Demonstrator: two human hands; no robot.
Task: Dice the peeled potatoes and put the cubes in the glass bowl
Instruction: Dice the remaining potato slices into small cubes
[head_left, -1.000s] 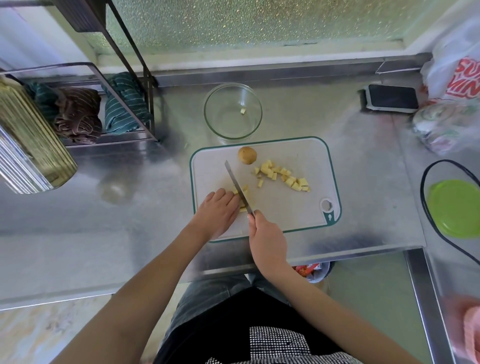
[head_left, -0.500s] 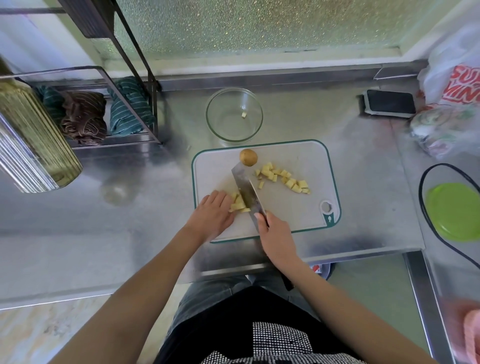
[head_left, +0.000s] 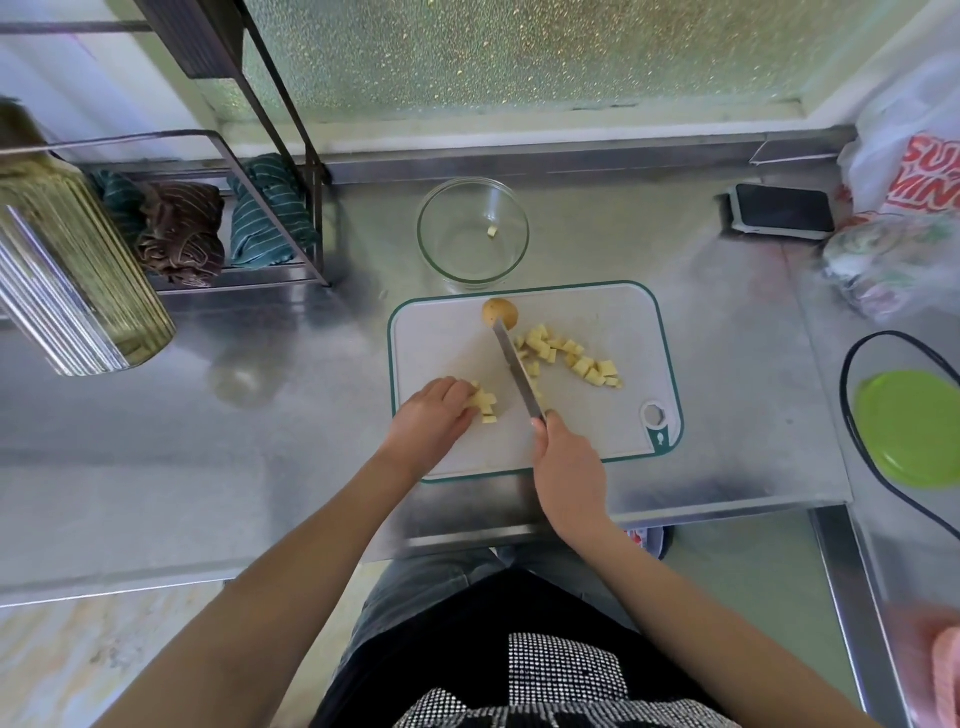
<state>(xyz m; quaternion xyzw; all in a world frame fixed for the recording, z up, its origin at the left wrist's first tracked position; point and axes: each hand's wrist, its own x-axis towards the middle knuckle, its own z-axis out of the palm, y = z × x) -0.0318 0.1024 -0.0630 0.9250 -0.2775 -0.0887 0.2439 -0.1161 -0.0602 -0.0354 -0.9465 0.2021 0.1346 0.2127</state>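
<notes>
Far left on the steel surface, one rack with three rolled cloths. On the one cutting board, the left hand curls its grip over a small clump of cut potato, perhaps five cubes, partly hidden. One glass bowl behind holds a single cube. The right hand grips one knife, fingers wrapped tight on the handle, tip by one whole potato. A loose pile of cubes lies right of the blade.
</notes>
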